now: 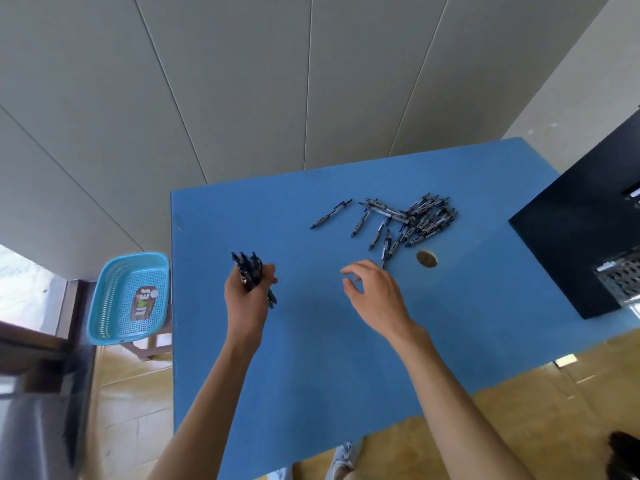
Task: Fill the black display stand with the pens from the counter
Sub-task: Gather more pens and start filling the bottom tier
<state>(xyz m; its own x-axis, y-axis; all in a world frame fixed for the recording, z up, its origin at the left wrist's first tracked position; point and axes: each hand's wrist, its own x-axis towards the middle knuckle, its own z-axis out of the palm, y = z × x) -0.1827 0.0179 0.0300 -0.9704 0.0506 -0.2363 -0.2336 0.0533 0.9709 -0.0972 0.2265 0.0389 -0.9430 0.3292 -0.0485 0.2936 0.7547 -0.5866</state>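
Observation:
My left hand [249,299] grips a bundle of several dark pens [247,266], tips pointing up, above the blue counter [311,358]. My right hand [374,292] hovers over the counter with loosely curled fingers and holds nothing. It is just below a pile of grey and black pens [415,220] lying at the counter's far right. One pen [330,214] lies apart to the left of the pile. The black display stand [581,237] stands at the right edge, partly cut off by the frame.
A round hole [426,259] in the counter sits just below the pile. A light blue plastic basket [128,299] with a small packet inside rests on a stool left of the counter. Grey wall panels rise behind it.

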